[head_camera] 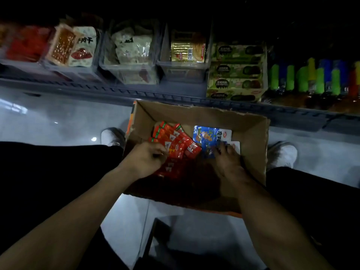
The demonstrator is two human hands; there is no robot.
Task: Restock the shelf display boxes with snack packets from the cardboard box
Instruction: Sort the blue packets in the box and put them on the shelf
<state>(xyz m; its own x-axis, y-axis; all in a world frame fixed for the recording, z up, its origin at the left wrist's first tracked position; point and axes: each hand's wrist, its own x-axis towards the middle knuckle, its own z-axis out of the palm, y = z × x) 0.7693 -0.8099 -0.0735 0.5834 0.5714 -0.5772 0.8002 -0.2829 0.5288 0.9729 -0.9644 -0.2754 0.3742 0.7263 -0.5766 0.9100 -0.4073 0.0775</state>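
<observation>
Snack packets fill the open cardboard box (251, 131), which sits on the pale floor (58, 121) between the person's white shoes, just in front of the shelf edge. Inside it, a fanned bunch of red packets (171, 139) lies on the left and a blue packet (208, 137) lies on the right, beside a white one partly hidden by the fingers. The left hand (148, 158) has its fingers curled around the lower end of the red packets, gripping the bunch. The right hand (228, 158) reaches onto the blue packet with its fingers bent over the packet's near edge; whether it has a real grip there is too dim to tell. Above, on the shelf, clear display boxes (128, 69) hold assorted snack packs, next to stacked green cartons (236, 71) and a row of green and blue bottles (311, 76).
</observation>
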